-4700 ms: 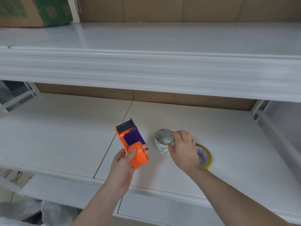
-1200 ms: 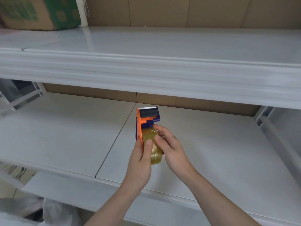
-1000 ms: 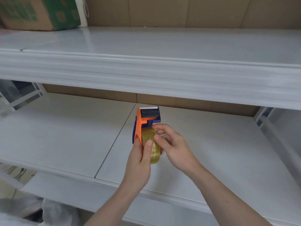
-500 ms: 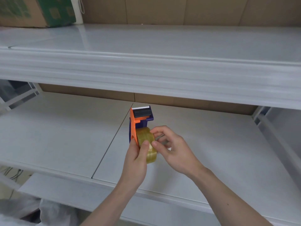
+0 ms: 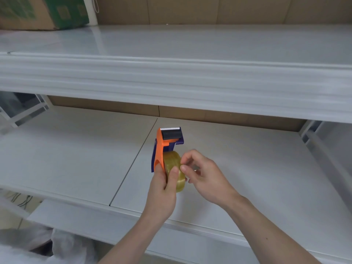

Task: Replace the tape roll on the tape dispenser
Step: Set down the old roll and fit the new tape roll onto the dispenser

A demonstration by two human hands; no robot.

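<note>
The orange and purple tape dispenser (image 5: 162, 147) is held upright above the white shelf, its toothed blade and black roller at the top. A yellowish clear tape roll (image 5: 174, 164) sits on its hub. My left hand (image 5: 163, 189) grips the dispenser from below, thumb pressed on the roll's face. My right hand (image 5: 203, 176) is beside the roll on the right, thumb and forefinger pinched at the roll's outer edge. The used white roll is hidden behind my hands.
The lower white shelf (image 5: 66, 159) has a seam running down its middle. An upper white shelf (image 5: 171, 77) overhangs at the back, with a green and brown cardboard box (image 5: 42, 12) at its far left. White plastic bags (image 5: 38, 246) lie below left.
Earlier the dispenser was bare and my right hand touched a white roll on the shelf. Now the yellowish roll sits on the dispenser, and my right fingers have shifted to pinch at its edge.
</note>
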